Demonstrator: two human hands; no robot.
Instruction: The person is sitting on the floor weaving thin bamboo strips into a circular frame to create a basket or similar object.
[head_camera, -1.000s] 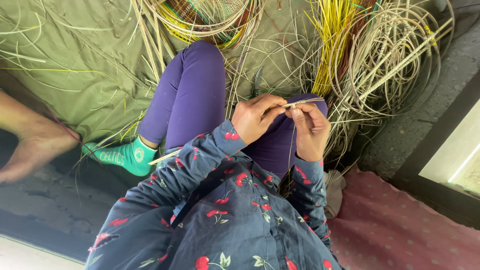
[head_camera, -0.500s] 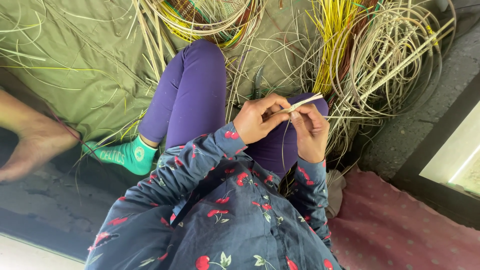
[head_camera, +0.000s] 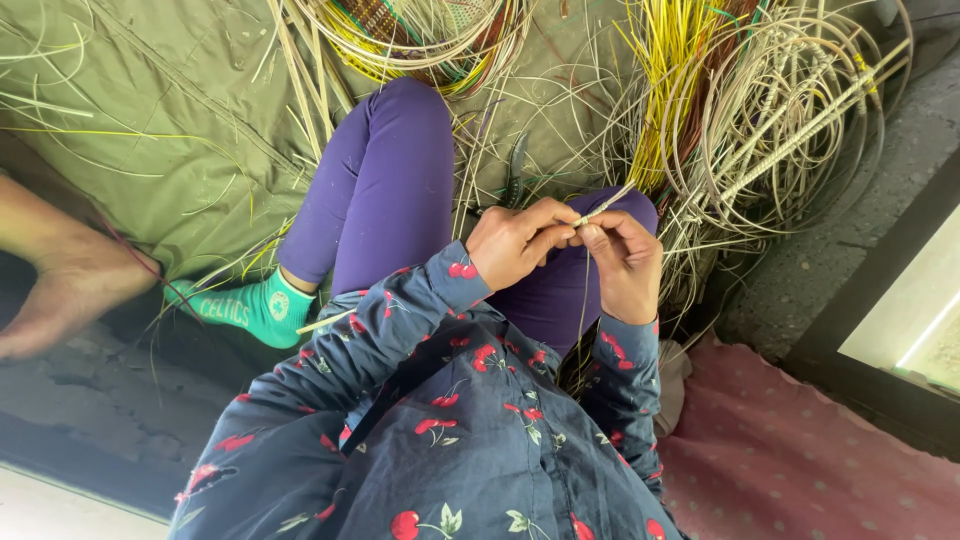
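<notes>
Both hands, left hand (head_camera: 515, 245) and right hand (head_camera: 625, 265), pinch a thin cane strip (head_camera: 603, 205), tip toward 2 o'clock. Light, springy, likely splits; grip close to the fingers.

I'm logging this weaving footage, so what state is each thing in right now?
left hand: closed, pinching the cane strip
right hand: closed, pinching the cane strip
cane strip: held between both hands, tilted up to the right
cane coils: loosely wound, lying on the ground
green cloth: spread out, wrinkled
green sock: worn on a foot
</notes>
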